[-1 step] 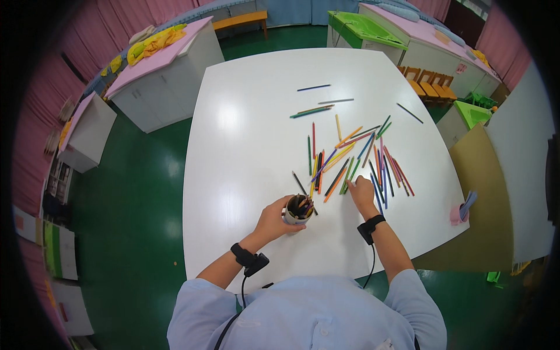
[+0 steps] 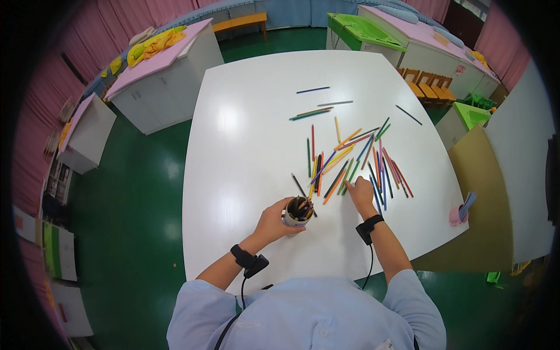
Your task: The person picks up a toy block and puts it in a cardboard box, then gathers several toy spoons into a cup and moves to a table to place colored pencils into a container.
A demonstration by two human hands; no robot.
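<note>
My left hand (image 2: 273,220) wraps round a pencil cup (image 2: 296,221) near the front of the white table (image 2: 233,157). Several colored pencils (image 2: 301,205) stand in the cup, points up. To the right, my right hand (image 2: 363,193) has its fingertips pinched at the near end of a green pencil (image 2: 352,176) lying on the table. Loose colored pencils in many colors lie scattered beyond both hands, among them an orange pencil (image 2: 334,188), a red pencil (image 2: 313,140) and a blue pencil (image 2: 376,197). A dark pencil (image 2: 298,183) lies just behind the cup.
A pink cup (image 2: 458,216) with blue items stands at the table's right edge. A brown board (image 2: 478,198) is beyond that edge. Farther off are a white cabinet (image 2: 157,84), a green sink (image 2: 367,32) and small wooden chairs (image 2: 429,84). Cables hang from both wristbands.
</note>
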